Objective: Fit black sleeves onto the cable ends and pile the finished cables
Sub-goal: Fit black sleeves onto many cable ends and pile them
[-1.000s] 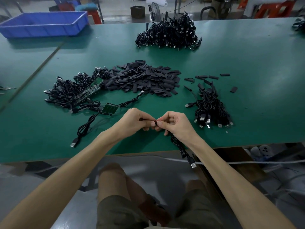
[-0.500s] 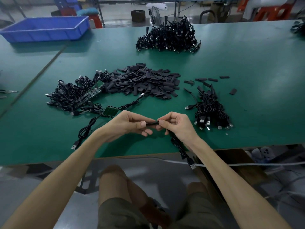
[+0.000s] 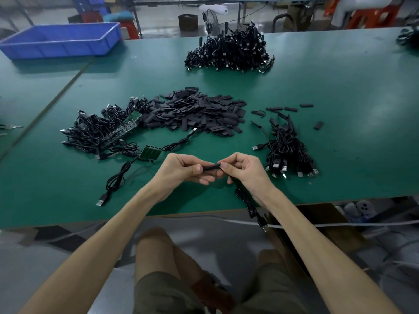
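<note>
A: What sits closest to the camera?

B: The person's knees in olive shorts, under the near edge of the green table (image 3: 340, 91). 1 cable (image 3: 247, 201) hangs over that edge, its USB plug (image 3: 264, 225) dangling below it.

A: And the hands?

B: Both are raised just above the table, near its front edge. The left hand (image 3: 181, 172) pinches a black sleeve (image 3: 209, 168) between thumb and curled fingers. The right hand (image 3: 246, 172) pinches the cable with thumb and forefinger, right where it meets the sleeve's right end. The cable runs out under that palm and down over the edge.

A: So the sleeve lies between the 2 hands?

B: Yes, roughly level, bridging them. How far the cable end sits inside it, I cannot tell.

A: What lies beyond?

B: Just right of the right hand is a small pile of cables (image 3: 288, 148), plugs pointing toward the person, with a few stray sleeves (image 3: 283, 109) scattered behind it. To the left, 1 lone cable (image 3: 116, 180) leads to a green board (image 3: 149, 153).

A: Further out?

B: In the middle of the table is a broad heap of loose sleeves (image 3: 195, 112). Touching its left side is a tangle of cables (image 3: 95, 134) with a strip of green boards (image 3: 127, 128) on top.

A: And at the far side?

B: A big pile of cables (image 3: 229, 52), well apart from the rest, and a blue tray (image 3: 61, 40) at the far left.
</note>
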